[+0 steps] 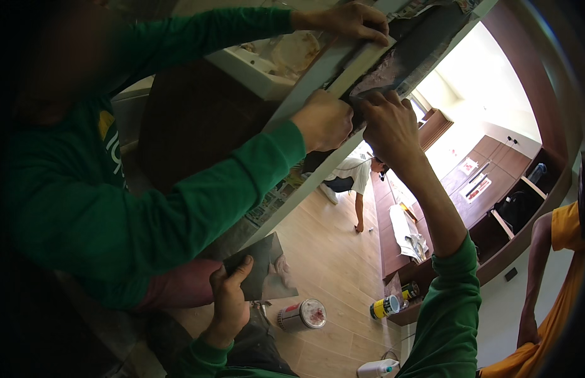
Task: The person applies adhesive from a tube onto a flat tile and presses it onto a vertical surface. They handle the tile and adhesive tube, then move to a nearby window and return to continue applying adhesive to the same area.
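Observation:
My left hand (228,297) holds a dark flat metal plate (254,264), with its thumb on top. A smear of greyish-pink filler (280,270) lies on the plate's far side. My right hand (394,134) grips a thin, flat spreader (374,92), mostly covered by my fingers. Its blade is at a dark panel (429,42), beside a rough patch of pinkish filler (380,75). Just left of my right hand, a co-worker's fist (328,118) presses near a pale strip (356,71). The co-worker's other hand (363,23) rests at the strip's upper end.
The co-worker's green sleeve (217,179) crosses the left side. A filler-stained can (304,314) stands on the wood-look floor (335,255), near a yellow-labelled can (384,307) and a white jug (377,368). One person (351,175) bends beyond; another in orange (552,302) stands right.

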The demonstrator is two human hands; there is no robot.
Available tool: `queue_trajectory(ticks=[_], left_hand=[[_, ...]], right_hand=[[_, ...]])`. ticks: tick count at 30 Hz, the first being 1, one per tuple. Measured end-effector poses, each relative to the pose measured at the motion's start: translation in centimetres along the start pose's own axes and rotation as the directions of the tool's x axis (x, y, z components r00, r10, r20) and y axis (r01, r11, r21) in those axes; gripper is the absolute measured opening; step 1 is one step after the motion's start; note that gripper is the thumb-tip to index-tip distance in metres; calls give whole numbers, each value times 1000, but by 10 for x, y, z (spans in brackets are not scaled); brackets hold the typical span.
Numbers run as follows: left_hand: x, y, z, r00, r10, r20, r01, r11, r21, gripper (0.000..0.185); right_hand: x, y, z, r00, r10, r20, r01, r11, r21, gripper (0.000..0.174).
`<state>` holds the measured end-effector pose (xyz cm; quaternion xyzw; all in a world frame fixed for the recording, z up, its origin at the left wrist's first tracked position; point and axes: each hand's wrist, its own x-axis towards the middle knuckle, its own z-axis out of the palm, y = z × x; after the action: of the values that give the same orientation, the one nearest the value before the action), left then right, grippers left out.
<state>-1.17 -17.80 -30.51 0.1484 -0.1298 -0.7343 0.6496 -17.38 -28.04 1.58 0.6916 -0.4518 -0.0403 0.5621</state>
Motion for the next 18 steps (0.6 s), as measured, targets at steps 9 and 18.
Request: queue_trajectory(ticks=[9, 18], left_hand=[[-13, 6, 37, 1000, -14, 1, 14, 999, -53, 16], [32, -14, 108, 931, -175, 321, 221, 969, -113, 24]], right_hand=[[-91, 6, -56, 936, 351, -15, -306, 836, 456, 27], [-225, -100, -2, 600, 601, 528, -17, -651, 759, 32]])
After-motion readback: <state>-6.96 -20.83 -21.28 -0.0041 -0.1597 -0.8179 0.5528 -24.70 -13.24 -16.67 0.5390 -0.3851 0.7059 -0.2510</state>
